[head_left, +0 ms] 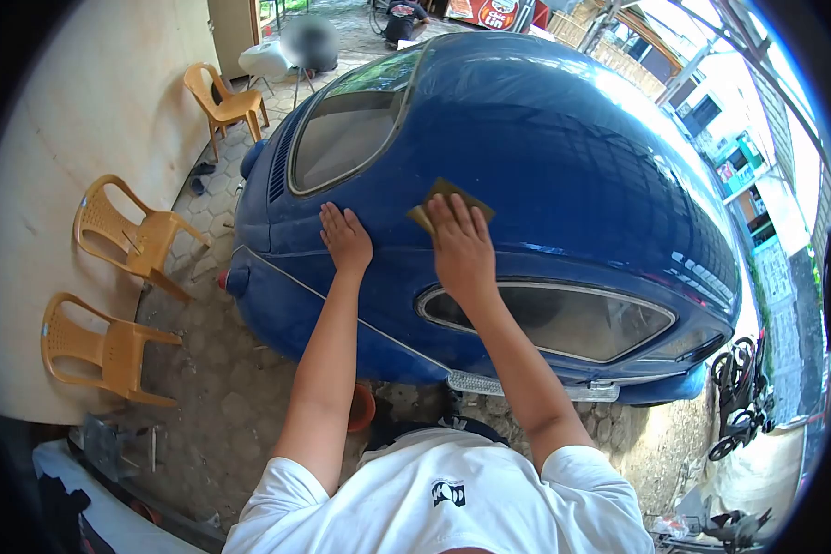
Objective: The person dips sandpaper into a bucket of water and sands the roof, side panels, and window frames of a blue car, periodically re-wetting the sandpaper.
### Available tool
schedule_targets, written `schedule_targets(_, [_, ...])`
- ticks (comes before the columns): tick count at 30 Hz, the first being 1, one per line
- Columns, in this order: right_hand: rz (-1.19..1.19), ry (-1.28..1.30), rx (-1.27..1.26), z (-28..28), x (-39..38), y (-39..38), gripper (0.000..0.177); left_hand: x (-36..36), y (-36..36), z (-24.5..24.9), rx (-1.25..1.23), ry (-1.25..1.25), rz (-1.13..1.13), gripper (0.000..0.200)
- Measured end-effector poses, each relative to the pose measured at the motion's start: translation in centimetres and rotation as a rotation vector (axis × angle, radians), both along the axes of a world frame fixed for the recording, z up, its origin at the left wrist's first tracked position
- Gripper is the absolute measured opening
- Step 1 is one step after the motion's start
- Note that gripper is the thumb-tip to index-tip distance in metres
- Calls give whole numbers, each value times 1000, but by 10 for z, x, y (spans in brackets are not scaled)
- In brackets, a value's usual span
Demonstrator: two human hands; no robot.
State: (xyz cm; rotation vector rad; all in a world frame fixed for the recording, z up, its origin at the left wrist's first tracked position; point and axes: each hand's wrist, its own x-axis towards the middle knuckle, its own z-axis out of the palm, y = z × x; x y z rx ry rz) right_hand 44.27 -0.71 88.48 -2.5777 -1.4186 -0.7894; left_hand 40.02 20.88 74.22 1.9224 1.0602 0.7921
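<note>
A glossy blue car (545, 148) with a rounded roof fills the middle of the head view. My right hand (462, 242) presses a square olive-yellow cloth (472, 205) against the body panel above the side window (563, 319). The fingers lie over the cloth, and its corners stick out around them. On the same panel, below the rear window (346, 138), my left hand (347, 242) rests flat with its fingers apart and nothing in it. Part of the cloth is hidden beneath my right hand.
Several tan plastic chairs (111, 349) stand along the pale wall (37, 231) at left. An orange bucket (361, 408) sits on the ground below my arms. At right are parked motorbikes (737, 397). Other people, one in a dark shirt (403, 20), are at the back.
</note>
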Motion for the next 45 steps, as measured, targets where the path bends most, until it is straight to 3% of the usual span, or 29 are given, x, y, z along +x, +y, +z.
schedule_targets(6, [-575, -111, 361, 41, 40, -115, 50, 3, -9, 6, -43, 77, 1, 73])
schedule_targets(7, [-624, -140, 404, 45, 43, -121, 50, 7, -24, 18, 59, 9, -12, 72])
schedule_targets(10, [-469, -132, 281, 40, 28, -85, 50, 18, -96, 61, 311, -166, -106, 67])
schedule_targets(12, [-121, -30, 140, 19, 9, -60, 50, 21, -132, 96, 420, -250, -224, 64])
schedule_targets(15, [-93, 28, 288, 21, 14, -88, 49, 27, -156, 104, 542, -240, -301, 59])
schedule_targets(20, [-603, -163, 544, 50, 72, -203, 46, 20, -187, 107, 598, -237, -354, 56])
schedule_targets(23, [-685, -164, 646, 51, 87, -238, 46, 24, -218, 121, 642, -262, -431, 55])
schedule_targets(25, [-597, -162, 620, 47, 78, -222, 47, 29, -243, 130, 659, -292, -495, 54])
schedule_targets(27, [-302, -98, 473, 37, 61, -214, 47, 36, -268, 136, 659, -325, -548, 53])
schedule_targets(31, [-48, -52, 437, 40, 70, -271, 44, 53, -316, 144, 722, -448, -621, 47])
schedule_targets(38, [-154, -259, 639, 53, 154, -452, 48, 96, -415, 157, 835, -488, -373, 42])
schedule_targets(41, [-162, -287, 776, 39, 183, -493, 56, 118, -463, 172, 918, -478, -451, 40])
schedule_targets(44, [-112, -208, 926, 44, 173, -463, 64, 138, -509, 183, 887, -518, -494, 53])
schedule_targets(45, [0, -125, 865, 46, 166, -451, 66, 145, -521, 186, 866, -533, -524, 57])
